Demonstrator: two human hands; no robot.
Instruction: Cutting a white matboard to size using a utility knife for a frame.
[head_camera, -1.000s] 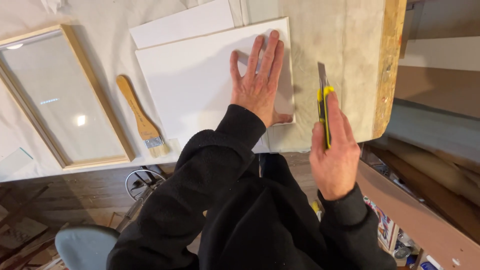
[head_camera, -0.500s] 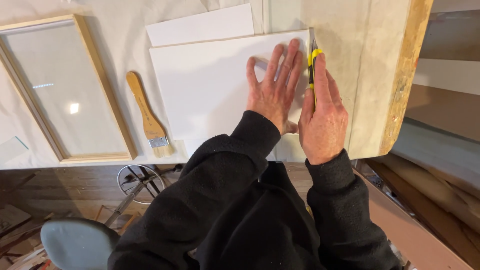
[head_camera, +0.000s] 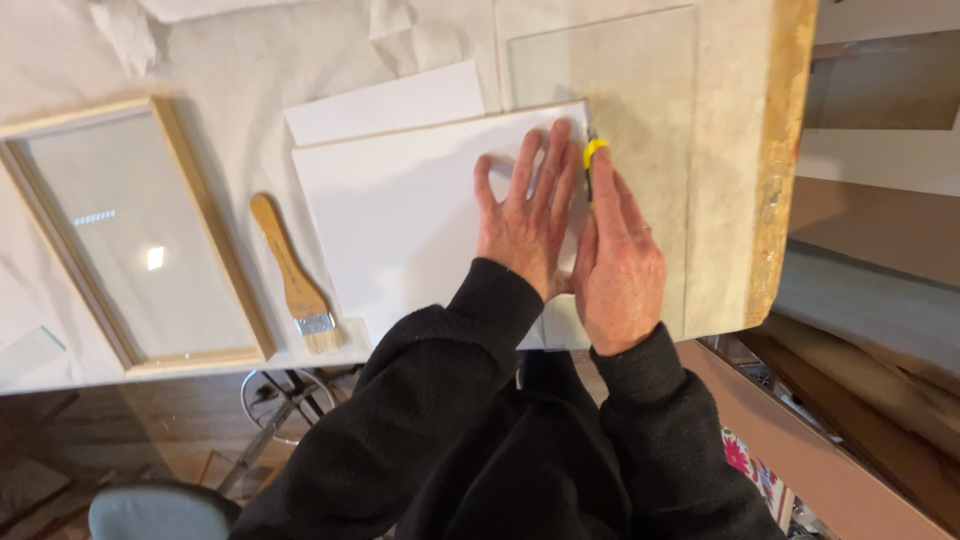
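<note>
A white board (head_camera: 410, 220) near the desk's (head_camera: 730, 200) right edge is pinned flat under the spread left hand (head_camera: 525, 215), while a yellow utility knife (head_camera: 592, 160) is gripped in the right hand (head_camera: 615, 260) at the board's right side. A cut along that side appears under way; steady pressure is called for. No containers are seen; a glazed wooden frame (head_camera: 130, 235) and brush (head_camera: 290, 275) lie left.

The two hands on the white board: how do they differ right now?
The left hand lies flat on the white board, fingers spread, holding nothing. The right hand is closed on a yellow utility knife at the board's right edge. Both point away, side by side.
</note>
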